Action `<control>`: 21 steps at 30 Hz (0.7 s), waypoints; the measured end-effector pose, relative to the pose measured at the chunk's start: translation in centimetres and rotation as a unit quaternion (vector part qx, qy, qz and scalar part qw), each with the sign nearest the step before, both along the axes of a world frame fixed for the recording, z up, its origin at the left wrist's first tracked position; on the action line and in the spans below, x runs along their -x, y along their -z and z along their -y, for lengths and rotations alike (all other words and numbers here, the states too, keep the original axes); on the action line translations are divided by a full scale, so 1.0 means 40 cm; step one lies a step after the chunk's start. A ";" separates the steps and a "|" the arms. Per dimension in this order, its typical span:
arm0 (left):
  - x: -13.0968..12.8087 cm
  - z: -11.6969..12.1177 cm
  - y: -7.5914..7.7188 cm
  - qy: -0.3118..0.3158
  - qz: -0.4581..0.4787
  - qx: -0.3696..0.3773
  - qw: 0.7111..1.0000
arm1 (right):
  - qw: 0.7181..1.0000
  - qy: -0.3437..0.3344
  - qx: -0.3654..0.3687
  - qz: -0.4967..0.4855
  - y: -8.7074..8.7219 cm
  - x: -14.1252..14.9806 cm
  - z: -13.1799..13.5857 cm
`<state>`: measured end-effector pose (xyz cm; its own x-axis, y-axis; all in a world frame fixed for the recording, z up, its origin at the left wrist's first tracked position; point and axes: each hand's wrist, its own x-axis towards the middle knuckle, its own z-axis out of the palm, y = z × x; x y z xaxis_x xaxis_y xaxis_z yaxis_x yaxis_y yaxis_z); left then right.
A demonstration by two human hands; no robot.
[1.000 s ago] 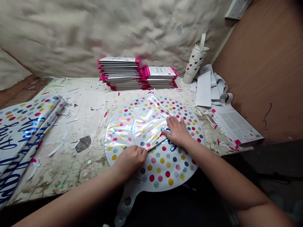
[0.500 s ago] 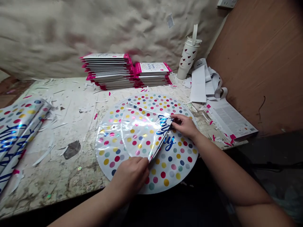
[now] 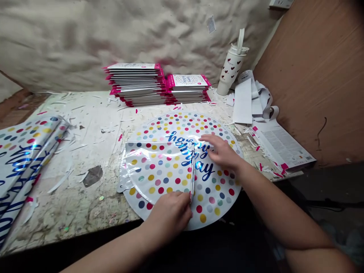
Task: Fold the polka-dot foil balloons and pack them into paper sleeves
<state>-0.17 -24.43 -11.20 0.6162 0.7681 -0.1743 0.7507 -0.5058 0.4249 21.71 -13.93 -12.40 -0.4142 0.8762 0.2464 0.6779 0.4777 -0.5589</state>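
A flat round foil balloon (image 3: 224,189), white with coloured dots and blue lettering, lies at the table's front edge. On top of it rests a folded foil balloon (image 3: 159,167) with the same dots, a wedge with a straight edge at the right and a tabbed rim poking out at the left. My left hand (image 3: 172,212) is closed around the near end of that straight edge. Beside the fold's upper right corner, my right hand (image 3: 223,153) has its fingers apart and holds nothing; whether its fingertips touch the foil is unclear.
Two stacks of pink-edged packets (image 3: 139,85) stand at the back. Behind right are a white tumbler (image 3: 231,70), white paper strips (image 3: 243,102) and a printed sheet (image 3: 287,146). More dotted foil balloons (image 3: 25,159) lie folded at left. Scraps litter the table (image 3: 85,132).
The folded balloon has turned so its right edge points nearly straight away from me. My right hand has let go of its corner; my left hand keeps its grip. The view has shifted slightly.
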 end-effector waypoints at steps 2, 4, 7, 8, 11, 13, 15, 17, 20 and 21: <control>-0.002 -0.026 -0.016 0.031 0.008 0.015 0.999 | 0.991 -0.102 -0.010 0.083 -0.003 0.007 0.049; -0.002 -0.080 -0.026 0.051 0.024 -0.007 0.998 | 0.974 -0.166 0.010 0.151 0.008 0.026 0.093; 0.002 -0.196 -0.002 0.040 0.072 -0.141 0.987 | 0.964 -0.186 0.034 0.185 0.034 0.050 0.129; 0.005 -0.233 0.015 0.054 0.078 -0.176 0.980 | 0.965 -0.185 0.035 0.184 0.040 0.053 0.132; 0.014 -0.310 0.074 0.110 0.034 -0.190 0.975 | 0.974 -0.169 0.037 0.149 0.049 0.052 0.115; 0.020 -0.327 0.099 0.118 -0.006 -0.179 0.977 | 0.984 -0.126 0.040 0.119 0.046 0.046 0.088; 0.023 -0.329 0.106 0.110 -0.033 -0.175 0.978 | 0.988 -0.067 0.053 0.125 0.042 0.036 0.060; 0.025 -0.328 0.100 0.110 -0.051 -0.170 0.978 | 0.984 -0.011 0.077 0.161 0.040 0.023 0.044; 0.020 -0.333 0.087 0.114 -0.064 -0.151 0.980 | 0.972 0.045 0.138 0.187 0.046 0.006 0.058; 0.016 -0.335 0.085 0.112 -0.064 -0.148 0.981 | 0.968 0.056 0.158 0.185 0.051 0.006 0.072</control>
